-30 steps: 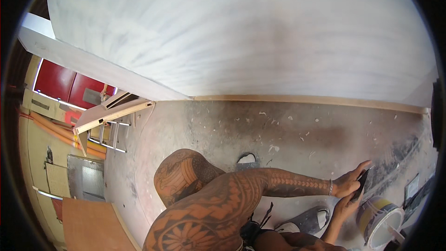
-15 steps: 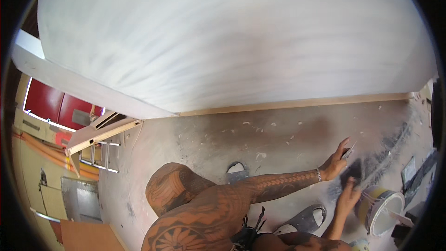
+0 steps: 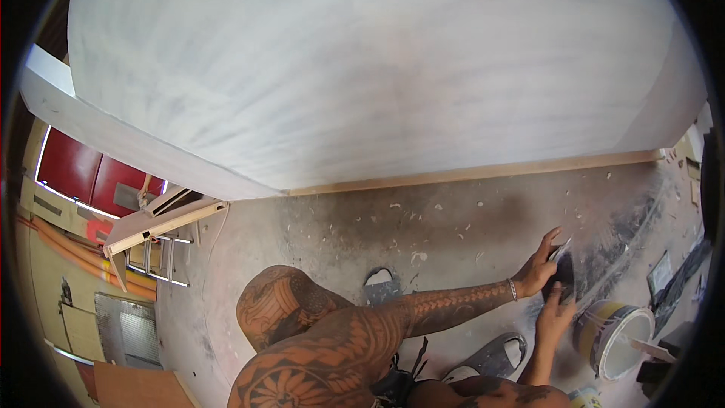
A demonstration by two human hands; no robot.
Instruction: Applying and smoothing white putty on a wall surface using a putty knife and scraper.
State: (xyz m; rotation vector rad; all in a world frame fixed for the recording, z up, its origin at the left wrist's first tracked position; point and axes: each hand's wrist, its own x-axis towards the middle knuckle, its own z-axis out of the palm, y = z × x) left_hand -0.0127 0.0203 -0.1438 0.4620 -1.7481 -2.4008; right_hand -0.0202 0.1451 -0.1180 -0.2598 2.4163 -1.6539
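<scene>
My left hand (image 3: 535, 272), at the end of a tattooed arm with a bracelet, has its fingers closed round a dark flat piece (image 3: 563, 270) with a thin pale edge. Below it, my right hand (image 3: 556, 317) pinches the lower end of the same piece between thumb and fingers. Its exact kind is too small to make out. To the right of my right hand stands a bucket (image 3: 615, 340), its sides smeared and a pale tool sticking out over its rim.
A large white panel (image 3: 377, 68) with grey streaks rises ahead, with a wooden strip (image 3: 468, 175) along its foot. At left are a wooden frame (image 3: 166, 225), a metal ladder (image 3: 168, 257) and orange tubes (image 3: 83, 257). Pale scraps dot the dusty floor (image 3: 340, 219).
My right hand has moved left and up onto the dark piece, closer to my left hand. My left hand has shifted slightly left. The view has moved a little.
</scene>
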